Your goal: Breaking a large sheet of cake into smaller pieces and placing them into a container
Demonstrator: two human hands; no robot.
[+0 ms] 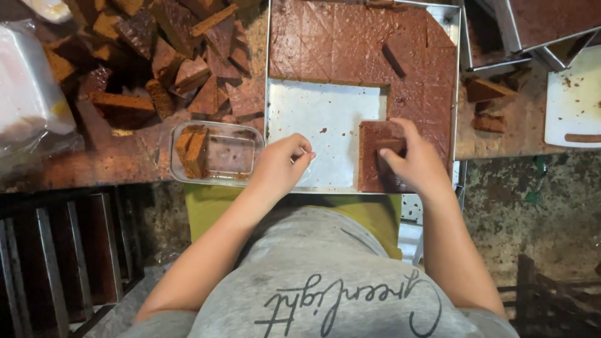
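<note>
Resting on a cut slab of brown cake (375,164) at the near right corner of the baking tray (268,125), the right hand (416,164) has its fingers curled down over the slab's top, thumb and forefinger pinching what looks like a smaller piece of cake on it, so it is partly closed on the cake, likely to steady or lift it along the cut lines. The left hand (278,168) sits at about nine o'clock from the right one, at the tray's near edge over the bare lining paper (319,128), folded into a loose fist; whether it grips anything small I cannot tell. The paper shows pale where pieces are gone, and the uncut-looking sheet of scored cake (369,47) fills the tray toward twelve o'clock. At nine o'clock from the left hand a clear plastic box (216,153) stands open on the table (106,156), two cake pieces (193,150) set on edge at its left end, leaving space beside them. A heap of cake offcuts (169,62) lies on the table at about eleven o'clock, kept apart from the box. A white board (576,100) lies at two o'clock.
</note>
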